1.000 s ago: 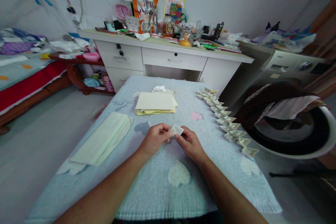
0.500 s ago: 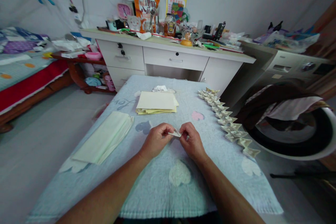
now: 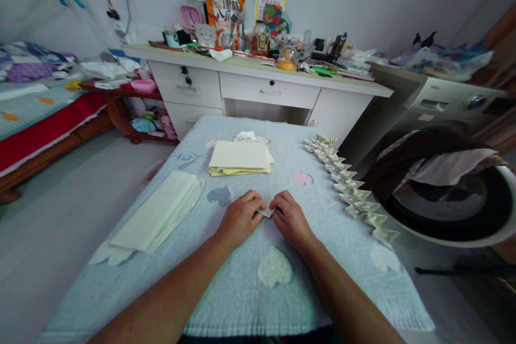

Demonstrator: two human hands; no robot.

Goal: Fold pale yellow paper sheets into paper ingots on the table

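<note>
Between my hands, over the middle of the cloth-covered table, is a small folded piece of paper (image 3: 266,212) with a pointed lower edge. My left hand (image 3: 243,215) pinches its left end. The fingers of my right hand (image 3: 291,217) are closed on its right end. Parts of the paper are hidden behind my fingertips. Beyond my hands lies a stack of cream and yellow paper sheets (image 3: 239,155). Along the table's right side runs a row of several folded paper shapes (image 3: 349,184) with pointed ends.
Folded pale green paper (image 3: 161,212) lies at the left of the blue tablecloth (image 3: 226,295). Crumpled white tissue (image 3: 245,135) sits behind the stack. A cluttered white desk (image 3: 270,83) stands beyond, with an open front-loading washing machine (image 3: 447,102) on the right.
The folded paper has tilted, its point now facing down toward me. Both hands have turned slightly, and their fingers have shifted along its ends.
</note>
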